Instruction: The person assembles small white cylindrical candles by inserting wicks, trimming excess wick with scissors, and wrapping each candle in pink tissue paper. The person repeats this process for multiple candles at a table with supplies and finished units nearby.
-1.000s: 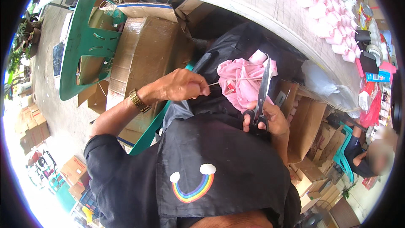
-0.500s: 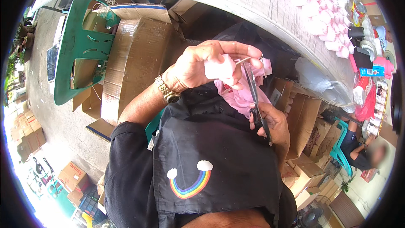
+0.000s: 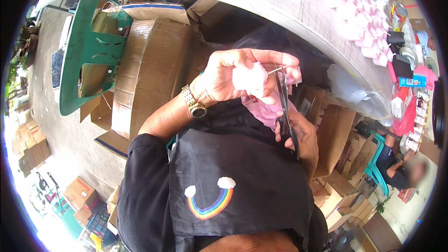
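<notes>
Step in hand, as judged: trimming — the left hand [image 3: 233, 77] was pinched shut on a small pink piece [image 3: 249, 78] held up over the lap, a thin pale thread or stem [image 3: 275, 70] sticking out of it to the right. The right hand [image 3: 301, 135] had its grip closed round the handles of dark scissors [image 3: 284, 107], blades pointing up with the tips right at that thread; whether the blades were apart or together could not be told. A gold wristwatch [image 3: 193, 105] sat on the left wrist. More pink material [image 3: 268, 112] lay bunched in the lap on the black apron [image 3: 238, 182] with a rainbow patch, just below the held piece.

Next move probably called for keeping the thread taut and the blade tips close to the piece without nicking it — a fine cut.

Containers: a big brown cardboard box [image 3: 154, 70] stood ahead of the knees, flaps partly open, contents not visible. An open box [image 3: 333, 133] by the right hand looked empty or too dark to tell. Rows of pink pieces [image 3: 354, 14] covered the counter [image 3: 261, 0] toward its far right edge. A green plastic chair [image 3: 88, 51] held a cardboard piece.
</notes>
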A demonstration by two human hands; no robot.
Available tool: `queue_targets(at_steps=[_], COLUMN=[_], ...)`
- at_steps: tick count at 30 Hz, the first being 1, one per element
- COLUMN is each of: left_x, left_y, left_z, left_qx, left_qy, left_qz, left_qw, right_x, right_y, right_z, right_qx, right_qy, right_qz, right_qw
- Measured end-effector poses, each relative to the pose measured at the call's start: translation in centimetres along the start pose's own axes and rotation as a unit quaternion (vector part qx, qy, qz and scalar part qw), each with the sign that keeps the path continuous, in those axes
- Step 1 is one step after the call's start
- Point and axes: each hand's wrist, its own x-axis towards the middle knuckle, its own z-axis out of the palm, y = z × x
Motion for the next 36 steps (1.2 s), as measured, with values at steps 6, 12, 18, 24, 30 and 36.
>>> queue_targets(at_steps=[6,12,18,24,30,36], left_x=[0.2,0.4,0.3,0.2,0.1,0.5], left_y=[-0.6,-0.6,-0.7,-0.8,-0.6,2.9], left_z=[0.5,0.3,0.3,0.2,-0.8,-2.6], left_qx=[-0.042,-0.025,-0.027,-0.007,0.025,0.133], left_qy=[-0.002,0.005,0.037,0.033,0.034,0.102], left_qz=[-0.023,-0.021,-0.027,-0.015,0.004,0.020], left_qw=[0.999,0.999,0.999,0.999,0.999,0.986], right_x=[1.6,2.3,2.1,2.1,1.3,0.7], right_y=[-0.5,-0.3,-0.4,-0.3,-1.0,-2.9], right_z=[0.7,1.4,1.7,1.9,1.6,1.4], right_qx=[-0.011,-0.012,-0.027,0.033,-0.055,-0.462], right_qy=[0.017,0.040,0.052,0.035,0.035,-0.006], right_qz=[-0.034,-0.071,-0.061,-0.055,-0.030,-0.106], right_qw=[0.999,0.997,0.996,0.997,0.997,0.881])
